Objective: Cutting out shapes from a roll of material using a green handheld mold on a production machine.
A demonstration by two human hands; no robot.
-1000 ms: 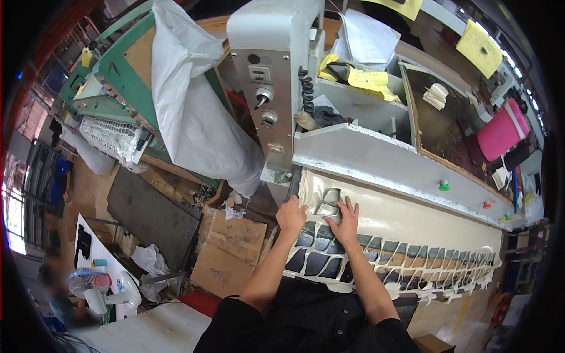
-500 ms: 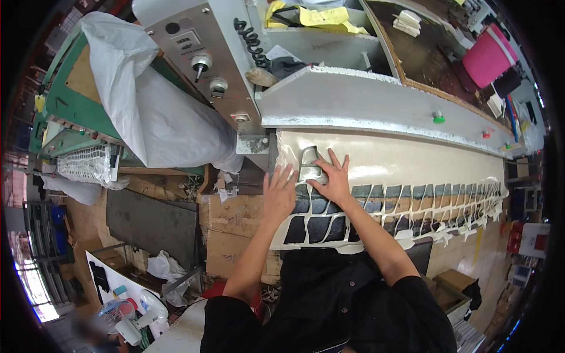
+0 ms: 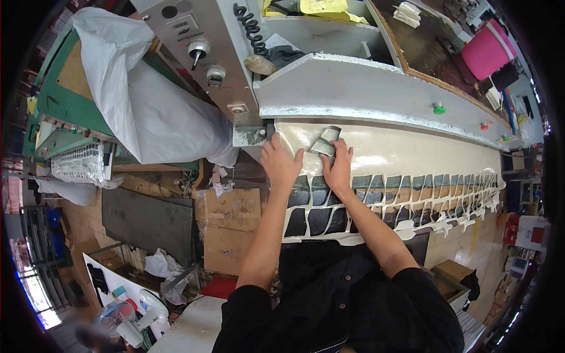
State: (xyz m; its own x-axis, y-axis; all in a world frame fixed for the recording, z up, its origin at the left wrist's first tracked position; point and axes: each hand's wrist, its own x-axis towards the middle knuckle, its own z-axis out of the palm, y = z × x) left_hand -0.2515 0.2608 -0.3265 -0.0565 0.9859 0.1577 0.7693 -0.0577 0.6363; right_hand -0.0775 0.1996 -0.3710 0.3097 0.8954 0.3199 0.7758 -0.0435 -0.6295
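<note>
Black, buttoned, short-sleeved shirt (image 3: 315,288)

A silvery, open-framed metal die (image 3: 325,140) rests slantwise on a glossy cream sheet (image 3: 406,141). The sheet's near side is a holed web.

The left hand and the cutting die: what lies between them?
In the head view, only bare cream sheet lies between the left hand and cutting die.

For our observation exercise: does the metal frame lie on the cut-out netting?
No: the metal frame lies on the smooth, uncut sheet.
</note>
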